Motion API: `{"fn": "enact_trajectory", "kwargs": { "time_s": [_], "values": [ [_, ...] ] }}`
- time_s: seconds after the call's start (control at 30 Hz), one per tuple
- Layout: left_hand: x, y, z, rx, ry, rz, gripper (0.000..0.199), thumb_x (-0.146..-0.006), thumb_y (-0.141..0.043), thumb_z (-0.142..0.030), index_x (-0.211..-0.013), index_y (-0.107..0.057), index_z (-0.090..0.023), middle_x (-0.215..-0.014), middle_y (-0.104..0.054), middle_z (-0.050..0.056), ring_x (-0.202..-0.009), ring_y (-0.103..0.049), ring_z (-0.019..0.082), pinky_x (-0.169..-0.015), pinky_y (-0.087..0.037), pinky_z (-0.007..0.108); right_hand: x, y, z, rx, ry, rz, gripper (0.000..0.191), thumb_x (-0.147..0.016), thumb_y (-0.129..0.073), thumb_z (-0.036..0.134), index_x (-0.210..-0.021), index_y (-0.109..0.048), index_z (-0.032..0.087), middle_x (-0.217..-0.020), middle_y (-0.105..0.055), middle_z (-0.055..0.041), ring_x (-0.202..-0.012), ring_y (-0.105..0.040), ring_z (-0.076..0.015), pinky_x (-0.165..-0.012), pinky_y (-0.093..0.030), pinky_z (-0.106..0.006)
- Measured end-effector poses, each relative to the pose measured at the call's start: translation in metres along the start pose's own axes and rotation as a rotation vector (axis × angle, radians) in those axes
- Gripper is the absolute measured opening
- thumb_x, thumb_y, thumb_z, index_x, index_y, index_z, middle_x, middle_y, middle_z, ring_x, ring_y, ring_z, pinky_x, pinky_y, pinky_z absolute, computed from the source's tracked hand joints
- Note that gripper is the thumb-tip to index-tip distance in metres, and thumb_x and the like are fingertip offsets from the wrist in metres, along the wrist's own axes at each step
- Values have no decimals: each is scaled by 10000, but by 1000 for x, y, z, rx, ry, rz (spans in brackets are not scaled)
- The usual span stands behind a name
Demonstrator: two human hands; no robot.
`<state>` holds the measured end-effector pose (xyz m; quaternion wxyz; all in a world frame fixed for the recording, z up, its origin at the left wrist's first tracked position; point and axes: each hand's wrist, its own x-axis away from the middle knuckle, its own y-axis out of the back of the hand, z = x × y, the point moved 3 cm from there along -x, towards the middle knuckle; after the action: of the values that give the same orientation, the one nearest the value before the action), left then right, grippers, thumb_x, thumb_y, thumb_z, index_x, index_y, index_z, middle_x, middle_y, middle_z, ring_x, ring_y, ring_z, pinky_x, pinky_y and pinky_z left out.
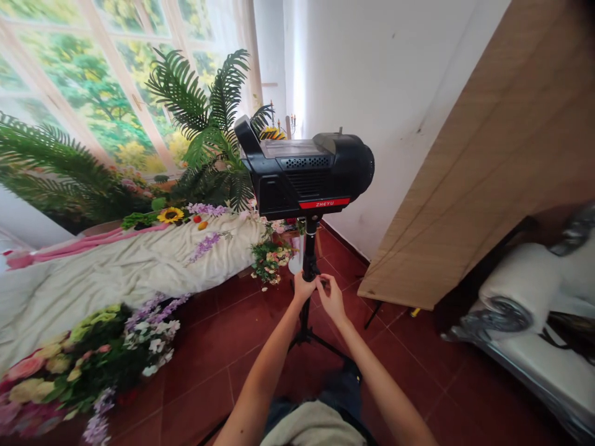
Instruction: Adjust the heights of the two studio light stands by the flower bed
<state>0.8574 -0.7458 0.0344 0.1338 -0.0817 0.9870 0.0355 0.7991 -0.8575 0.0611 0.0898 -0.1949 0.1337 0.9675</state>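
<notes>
A black studio light (302, 176) with a red stripe is mounted on top of a black light stand (310, 244). Below the lamp, my left hand (304, 288) wraps round the stand's pole. My right hand (331, 296) is closed, with thumb and fingers pinched at the right side of the pole, beside a dark clamp (312, 271). The fingers cover what they pinch, most likely a small knob, though I cannot make it out. Dark tripod legs (304, 336) spread on the floor beneath my hands.
Left of the stand is a surface draped in cream cloth (153, 266), with flower bunches (93, 353) in front. Palm fronds (199, 105) rise behind. A large wooden panel (446, 186) leans at right, near a white and silver sofa (525, 310). Red tiles (204, 359) cover the floor.
</notes>
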Motion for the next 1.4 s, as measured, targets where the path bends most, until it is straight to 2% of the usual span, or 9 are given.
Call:
{"fn": "enact_trajectory", "kwargs": {
  "time_s": [0.13,0.23,0.37,0.73,0.87,1.0,1.1,1.27,1.4],
  "values": [
    [-1,-2,3,-5,26,-54,194,-613,-671,-316,-626,-561,-157,-599,-585,16,-542,-531,133,-534,-451,247,17,5,-19,-21,-164,-46,344,-849,-450,500,-934,-550,182,-852,-663,-75,-770,-630,-191,-717,-500,-309],
    [-1,-3,8,-4,56,-79,193,-629,-647,-325,-614,-545,-162,-581,-571,7,-524,-521,126,-524,-439,239,20,-2,-29,-69,-290,51,453,-828,-392,603,-727,-555,193,-675,-634,-47,-615,-591,-183,-608,-487,-294],
    [-2,-4,12,8,44,-87,197,-638,-640,-329,-627,-537,-162,-601,-564,1,-531,-510,114,-530,-423,225,19,-13,-31,-362,-521,161,525,-805,-343,653,-643,-539,194,-601,-609,-41,-506,-557,-163,-532,-473,-284],
    [0,-3,3,37,15,-96,189,-642,-640,-311,-612,-544,-151,-577,-560,0,-545,-503,113,-538,-405,220,2,-10,-11,-1070,-988,256,362,-827,-416,292,-493,-298,213,-412,-412,48,-388,-429,-79,-469,-394,-200],
    [0,-3,6,17,13,-92,191,-650,-637,-310,-602,-538,-154,-567,-552,-2,-525,-499,112,-522,-395,221,-1,-2,-7,-859,-933,307,424,-850,-412,377,-480,-288,210,-432,-444,33,-403,-436,-84,-479,-375,-208],
    [2,-2,5,30,28,-70,192,-661,-634,-327,-637,-556,-153,-578,-565,2,-513,-506,116,-519,-409,230,2,12,-8,-67,-630,217,492,-802,-417,628,-547,-440,207,-534,-558,-10,-510,-526,-136,-534,-380,-236],
    [4,-1,-1,46,2,-78,190,-651,-645,-320,-634,-560,-151,-614,-583,11,-548,-519,118,-550,-425,233,3,19,-5,354,-411,173,437,-779,-465,649,-725,-527,220,-704,-636,-28,-671,-586,-176,-603,-378,-246],
    [4,-2,-1,77,58,-49,231,-653,-650,-361,-632,-556,-151,-589,-575,7,-513,-518,114,-519,-429,233,-3,17,-8,326,-262,185,387,-868,-374,561,-773,-559,235,-805,-663,-36,-765,-602,-185,-646,-383,-242],
    [4,-2,2,67,85,-49,237,-645,-656,-364,-639,-552,-152,-562,-558,-3,-493,-514,111,-492,-418,224,-10,9,-21,3,-480,229,435,-876,-376,482,-563,-492,204,-577,-603,-36,-519,-531,-139,-540,-384,-231]
  ]
}}
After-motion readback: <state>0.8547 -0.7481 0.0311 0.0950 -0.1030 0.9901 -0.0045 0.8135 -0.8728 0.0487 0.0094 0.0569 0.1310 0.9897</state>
